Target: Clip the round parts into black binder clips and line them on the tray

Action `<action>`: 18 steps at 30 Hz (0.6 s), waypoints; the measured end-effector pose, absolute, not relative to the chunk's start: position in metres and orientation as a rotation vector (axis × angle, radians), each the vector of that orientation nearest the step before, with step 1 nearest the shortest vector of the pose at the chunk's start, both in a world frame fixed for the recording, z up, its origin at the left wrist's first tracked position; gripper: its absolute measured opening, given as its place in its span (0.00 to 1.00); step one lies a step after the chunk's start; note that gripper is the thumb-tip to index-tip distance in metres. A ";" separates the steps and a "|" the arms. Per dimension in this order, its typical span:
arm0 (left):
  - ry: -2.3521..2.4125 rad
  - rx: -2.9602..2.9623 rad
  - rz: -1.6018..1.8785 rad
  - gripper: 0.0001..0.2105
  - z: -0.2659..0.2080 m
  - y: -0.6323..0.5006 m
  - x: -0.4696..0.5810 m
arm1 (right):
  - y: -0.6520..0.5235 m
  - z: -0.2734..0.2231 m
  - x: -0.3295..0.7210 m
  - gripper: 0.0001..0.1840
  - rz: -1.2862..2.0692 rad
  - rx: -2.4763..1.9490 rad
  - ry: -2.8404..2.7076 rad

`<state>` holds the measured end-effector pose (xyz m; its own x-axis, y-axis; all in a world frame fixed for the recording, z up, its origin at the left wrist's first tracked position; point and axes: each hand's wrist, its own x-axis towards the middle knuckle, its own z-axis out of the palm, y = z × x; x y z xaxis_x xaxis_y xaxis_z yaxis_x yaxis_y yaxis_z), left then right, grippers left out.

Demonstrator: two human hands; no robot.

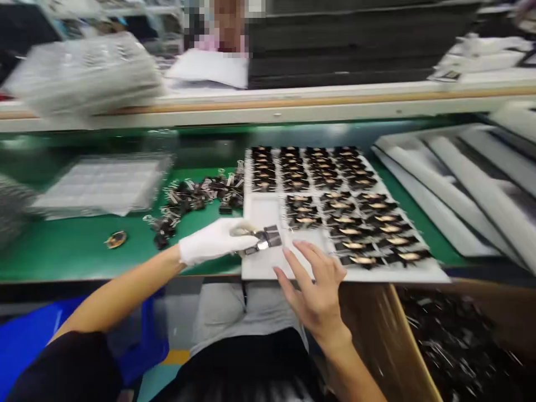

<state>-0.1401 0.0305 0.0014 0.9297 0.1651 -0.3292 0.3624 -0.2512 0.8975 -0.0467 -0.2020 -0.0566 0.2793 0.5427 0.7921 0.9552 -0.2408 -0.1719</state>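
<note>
My left hand (218,240) wears a white glove and pinches a black binder clip with silver handles (266,239) over the near left part of a white tray (262,215). My bare right hand (314,285) hovers just below the clip, fingers spread, holding nothing, its fingertips near the tray's front edge. Rows of small black and gold parts (355,223) fill the tray's right side. A second tray (310,167) with similar parts lies behind it.
A heap of loose black binder clips (196,195) lies on the green bench left of the trays. One gold and black part (116,239) sits alone further left. Clear plastic trays (100,184) stand at the left, white foam strips (460,184) at the right. A person sits beyond the shelf.
</note>
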 end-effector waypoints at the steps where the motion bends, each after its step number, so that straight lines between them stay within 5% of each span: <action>1: 0.371 1.939 -0.117 0.21 -0.001 0.028 -0.127 | -0.214 -0.068 -0.052 0.19 -0.756 -1.880 -1.279; 6: 0.063 2.501 0.231 0.17 -0.022 -0.002 -0.060 | -0.277 -0.180 -0.098 0.10 -0.242 -1.864 -1.110; 8: -0.069 2.627 0.270 0.15 -0.031 -0.015 -0.044 | -0.304 -0.231 -0.113 0.15 0.277 -2.213 -0.627; 10: -0.081 2.759 0.322 0.15 -0.037 -0.026 -0.036 | -0.334 -0.269 -0.120 0.18 0.434 -2.331 -0.391; 13: -0.038 2.970 0.401 0.16 -0.046 -0.033 -0.036 | -0.372 -0.294 -0.123 0.07 0.648 -2.340 -0.281; 18: -0.078 3.052 0.367 0.15 -0.055 -0.033 -0.045 | -0.385 -0.300 -0.120 0.06 0.649 -2.246 -0.294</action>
